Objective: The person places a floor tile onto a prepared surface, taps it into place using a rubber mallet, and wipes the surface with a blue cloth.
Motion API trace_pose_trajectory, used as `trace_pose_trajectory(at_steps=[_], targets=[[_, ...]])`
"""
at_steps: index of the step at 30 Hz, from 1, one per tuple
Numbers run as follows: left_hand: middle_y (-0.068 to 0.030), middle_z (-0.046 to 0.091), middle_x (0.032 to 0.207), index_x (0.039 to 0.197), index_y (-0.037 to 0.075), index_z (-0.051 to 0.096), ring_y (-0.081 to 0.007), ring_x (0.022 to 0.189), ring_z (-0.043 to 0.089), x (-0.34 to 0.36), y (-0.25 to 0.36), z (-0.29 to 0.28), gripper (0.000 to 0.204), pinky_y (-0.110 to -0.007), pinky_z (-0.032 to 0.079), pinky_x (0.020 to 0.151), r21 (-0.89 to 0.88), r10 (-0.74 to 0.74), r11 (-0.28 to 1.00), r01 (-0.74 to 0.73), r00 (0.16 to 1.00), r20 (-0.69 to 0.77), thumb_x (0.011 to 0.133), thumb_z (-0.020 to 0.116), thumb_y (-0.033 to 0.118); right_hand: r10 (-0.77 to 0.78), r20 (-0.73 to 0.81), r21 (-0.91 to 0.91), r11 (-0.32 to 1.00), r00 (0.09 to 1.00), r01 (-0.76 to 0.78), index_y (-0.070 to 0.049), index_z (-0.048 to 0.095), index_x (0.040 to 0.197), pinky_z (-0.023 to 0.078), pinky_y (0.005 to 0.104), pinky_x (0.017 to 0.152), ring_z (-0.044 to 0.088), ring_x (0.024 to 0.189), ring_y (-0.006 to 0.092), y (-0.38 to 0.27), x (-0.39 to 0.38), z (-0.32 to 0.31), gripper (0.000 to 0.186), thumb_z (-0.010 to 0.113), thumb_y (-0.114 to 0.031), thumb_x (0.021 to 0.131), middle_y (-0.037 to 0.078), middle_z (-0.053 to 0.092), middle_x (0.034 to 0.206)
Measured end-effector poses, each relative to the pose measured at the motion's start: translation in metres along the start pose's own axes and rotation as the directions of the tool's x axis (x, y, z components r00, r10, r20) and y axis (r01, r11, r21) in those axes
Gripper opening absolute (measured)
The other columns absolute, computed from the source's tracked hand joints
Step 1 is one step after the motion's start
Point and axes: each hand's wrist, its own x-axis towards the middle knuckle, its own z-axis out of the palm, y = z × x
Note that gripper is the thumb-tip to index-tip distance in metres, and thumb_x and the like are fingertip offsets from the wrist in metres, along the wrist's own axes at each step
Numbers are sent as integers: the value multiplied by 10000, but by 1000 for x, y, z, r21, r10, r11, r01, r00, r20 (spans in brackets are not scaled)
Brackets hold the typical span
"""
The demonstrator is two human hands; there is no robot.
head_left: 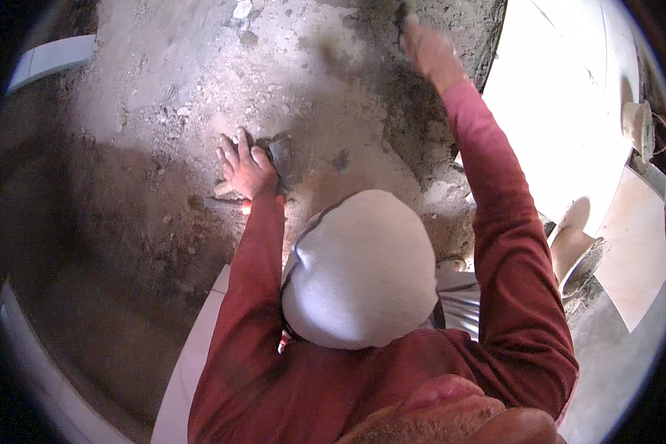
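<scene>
My left hand (250, 170) rests on the rough, dusty ground with its fingers spread. Close beside its thumb is a flat grey piece (280, 155), like a blade. By the wrist lies a thin tool (229, 203) with an orange-red end, partly hidden by my sleeve. My right hand (431, 53) is stretched far forward over the dirt, near the edge of a white surface. Motion smears its fingers, and a dark streak shows just beyond them; whether it is held I cannot make out. Between my arms sits a rounded, pale cloth-covered shape (359, 270).
Bright white slabs (547, 96) lie to the right, with a flared pale vessel (573, 251) and a similar one (636, 126) farther off. A beige tile (633, 237) is by them. White tiles (192, 355) edge the dark ground at lower left. Rubble (181, 111) covers the far ground.
</scene>
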Motion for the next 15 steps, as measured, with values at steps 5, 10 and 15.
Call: trace_pose_trajectory(at_steps=[5,10,15], targets=[[-139,348,1655,1490,276,557,-407,1502,316,2,6,-4,534,-530,260,1218,-18,-14,1000,14,1000,-3,971,458,350,-243,93,26,970,966,242,-64,491,1163,564,554,753,678,885,469,-5,-77,-27,265,616,-217,986,224,646,1031],[-135,368,1646,1497,274,551,-372,1496,343,1,9,-10,538,-493,263,1229,-12,-40,999,40,999,21,973,449,351,102,-159,-23,994,982,-107,-61,531,1140,594,502,636,721,829,399,-4,-70,-30,203,556,-204,998,189,677,986],[-130,390,1634,1470,265,583,-384,1463,385,5,9,-7,523,-501,278,1219,-46,-54,997,57,997,53,972,445,345,21,-21,245,969,1000,-15,-32,534,1135,598,521,656,718,818,434,-43,-162,12,215,554,-174,974,211,667,1004]])
